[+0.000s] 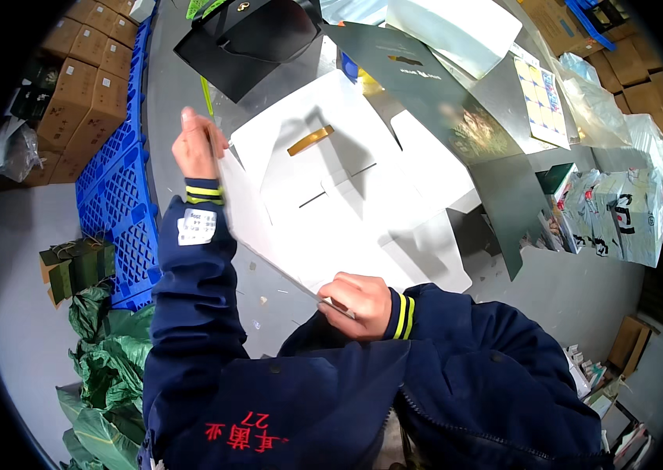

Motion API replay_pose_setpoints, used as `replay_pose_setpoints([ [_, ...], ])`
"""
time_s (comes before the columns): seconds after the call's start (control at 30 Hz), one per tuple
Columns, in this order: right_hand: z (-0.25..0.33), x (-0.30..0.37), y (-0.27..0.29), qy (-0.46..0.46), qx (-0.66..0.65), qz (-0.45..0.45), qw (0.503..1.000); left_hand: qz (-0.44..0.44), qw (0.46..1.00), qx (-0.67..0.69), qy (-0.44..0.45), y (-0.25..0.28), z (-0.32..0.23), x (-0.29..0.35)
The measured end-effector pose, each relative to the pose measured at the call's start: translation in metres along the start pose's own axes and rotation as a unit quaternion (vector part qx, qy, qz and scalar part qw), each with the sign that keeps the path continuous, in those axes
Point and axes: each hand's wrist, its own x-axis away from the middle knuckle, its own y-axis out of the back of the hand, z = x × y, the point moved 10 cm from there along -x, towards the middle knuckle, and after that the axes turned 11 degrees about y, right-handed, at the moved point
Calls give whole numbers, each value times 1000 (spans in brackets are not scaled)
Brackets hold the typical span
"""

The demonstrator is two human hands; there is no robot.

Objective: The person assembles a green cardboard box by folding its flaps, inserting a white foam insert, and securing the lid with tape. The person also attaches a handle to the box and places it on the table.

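Note:
A partly folded cardboard box (312, 176), white inside with flaps and slits, lies spread on the grey table in front of me. One narrow side panel of it stands up between my hands. At its left end, my left hand (198, 147) grips the panel's edge, thumb raised and fingers partly hidden behind the board. My right hand (359, 304) is closed on the same side's near corner, close to my body. On the white inner face sits a gold strip (310, 141). A dark green printed panel (441, 90) slants up along the box's right side.
A black gift bag (249, 43) lies at the far left of the table (190, 47). White bags (457, 31) and a sheet with yellow squares (541, 102) are at the far right. Blue plastic pallets (116, 188) and stacked cartons (85, 102) stand left; wrapped bundles (613, 211) stand right.

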Motion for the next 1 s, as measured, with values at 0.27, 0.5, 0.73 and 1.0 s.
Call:
replay_pose_setpoints([
  [0.27,-76,122,13,-291,83,94,949,38,871,-359,-335,-190,-19,70],
  [0.5,-176,214,58,-454,68,-67,886,81,840,-432,-319,-304,63,88],
  [0.73,-194,188,142,-357,37,-252,899,95,824,-462,-314,-325,122,94],
  [1.0,-170,155,243,-152,-318,-669,654,149,849,-423,-280,-323,126,105],
])
